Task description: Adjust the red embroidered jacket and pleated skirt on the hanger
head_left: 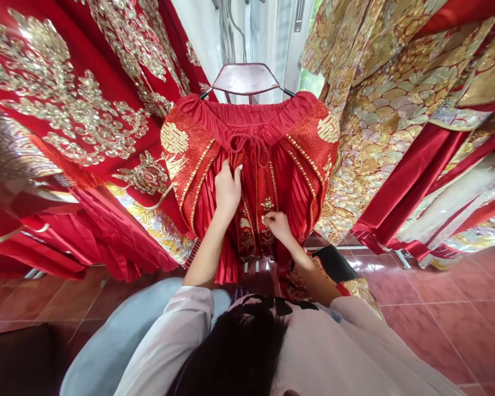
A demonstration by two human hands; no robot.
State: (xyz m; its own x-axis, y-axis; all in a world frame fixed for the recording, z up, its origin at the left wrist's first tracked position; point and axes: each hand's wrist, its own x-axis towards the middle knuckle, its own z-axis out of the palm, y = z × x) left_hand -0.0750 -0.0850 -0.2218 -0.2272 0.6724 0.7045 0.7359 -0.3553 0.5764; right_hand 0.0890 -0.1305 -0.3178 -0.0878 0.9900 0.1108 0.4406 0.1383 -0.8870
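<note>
A full red pleated skirt with glittering, gold-embroidered side panels hangs facing the wearer, its waistband spanning the lower edge of a glossy, pale, dark-rimmed board hanger. Below the hanger's middle, a thin red cord bow sits above two narrow panels trimmed with gold beads.

The step in hand appears to be handling the skirt's front; the next move likely calls for a light hold that spares the beading. The left hand is raised just below the bow, thumb and forefinger apparently pinching the left narrow panel. The right hand is lower, its fingers curled at the right narrow panel; whether they grip cloth cannot be told.
</note>
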